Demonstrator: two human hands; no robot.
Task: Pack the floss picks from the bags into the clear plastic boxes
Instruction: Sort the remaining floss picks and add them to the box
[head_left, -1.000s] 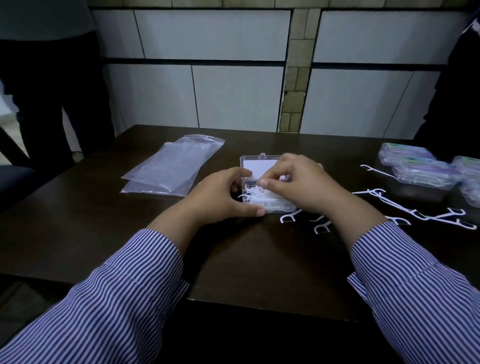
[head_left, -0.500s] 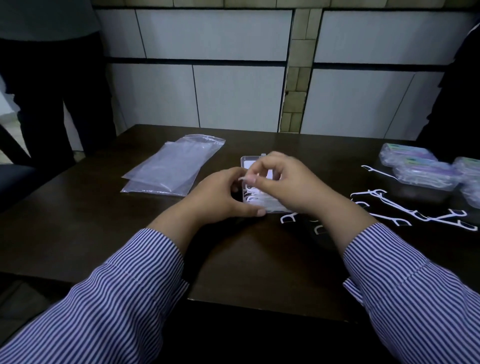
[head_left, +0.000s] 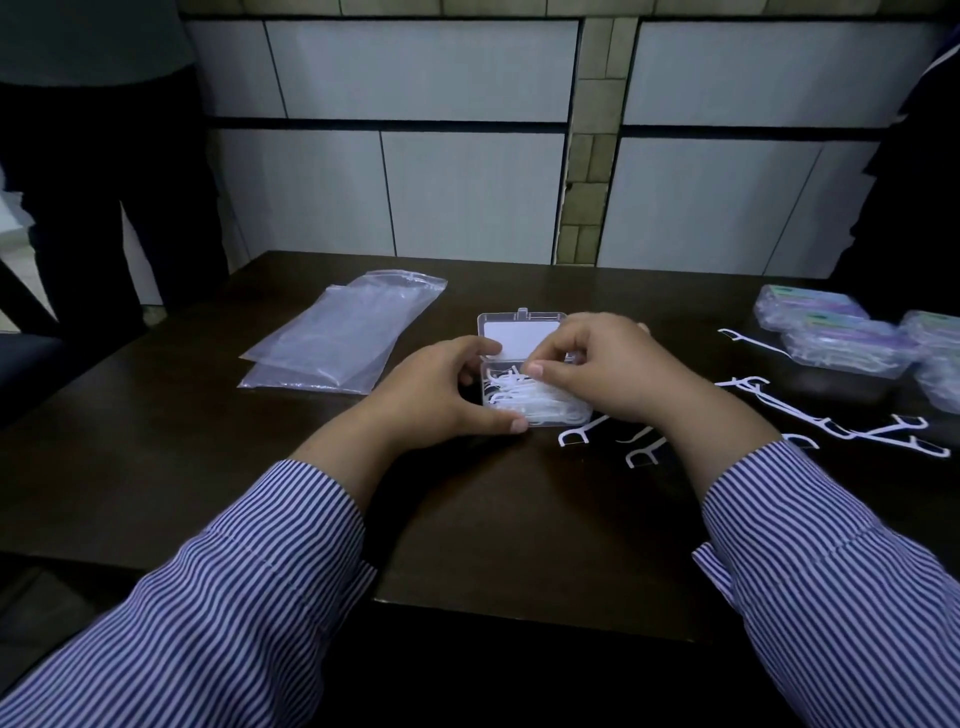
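An open clear plastic box (head_left: 511, 332) lies mid-table, its lid flat toward the wall and its tray full of white floss picks (head_left: 524, 400). My left hand (head_left: 441, 395) grips the tray's left side, thumb along its near edge. My right hand (head_left: 602, 371) hovers over the tray's right part with fingers curled and thumb tip on the picks; whether it pinches a pick is hidden. Loose floss picks (head_left: 574, 436) lie on the table (head_left: 156, 467) just right of the box, and more loose picks (head_left: 810, 415) lie farther right.
Two empty clear plastic bags (head_left: 343, 338) lie flat at the left. Several filled, closed boxes (head_left: 841, 338) sit at the far right edge. People in dark clothes stand at the back left (head_left: 104, 182) and back right (head_left: 904, 182). The table's near edge runs under my sleeves.
My right hand lifted and shifted left over the box half a second ago, then came back down to the right over the tray. My left hand stayed on the box.
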